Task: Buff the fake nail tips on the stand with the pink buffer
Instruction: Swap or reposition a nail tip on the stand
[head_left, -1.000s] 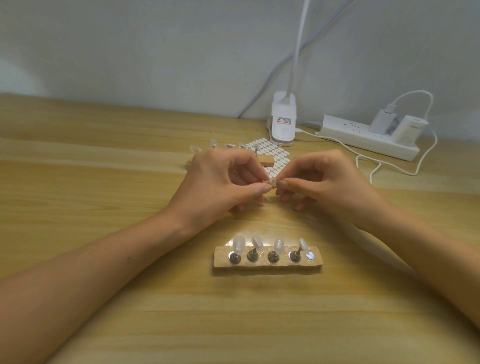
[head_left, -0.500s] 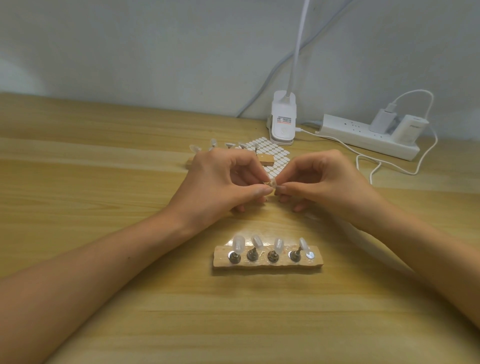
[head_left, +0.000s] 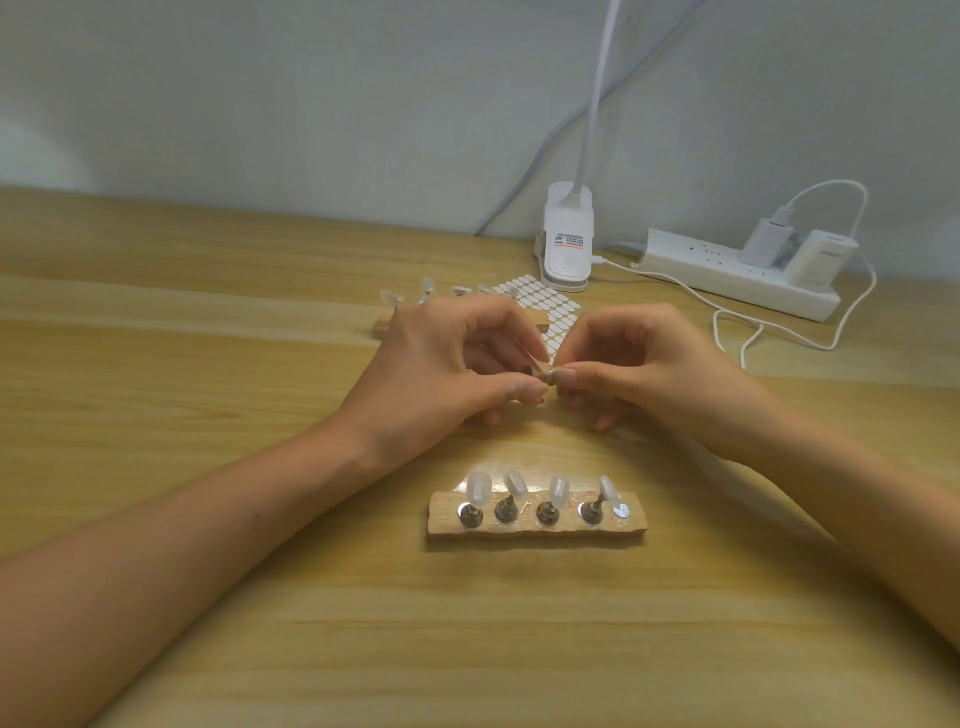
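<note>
A light wooden stand (head_left: 535, 534) lies on the table near me. It carries several clear fake nail tips (head_left: 478, 488) on small metal pegs, and a bare metal disc (head_left: 622, 512) sits at its right end. Behind the stand, my left hand (head_left: 447, 374) and my right hand (head_left: 654, 369) meet fingertip to fingertip. Both pinch one small peg-like piece (head_left: 549, 375) between thumb and forefinger. What that piece carries is too small to tell. No pink buffer is in view.
A second wooden stand (head_left: 383, 327) with clear tips (head_left: 427, 287) lies behind my left hand, next to a white sticker sheet (head_left: 545, 306). Further back are a white lamp base (head_left: 567, 244), a power strip (head_left: 727, 275) with plugs, and a looping white cable (head_left: 753, 338).
My fingertips have shifted very slightly around the small piece. The stand and its nail tips have not moved.
</note>
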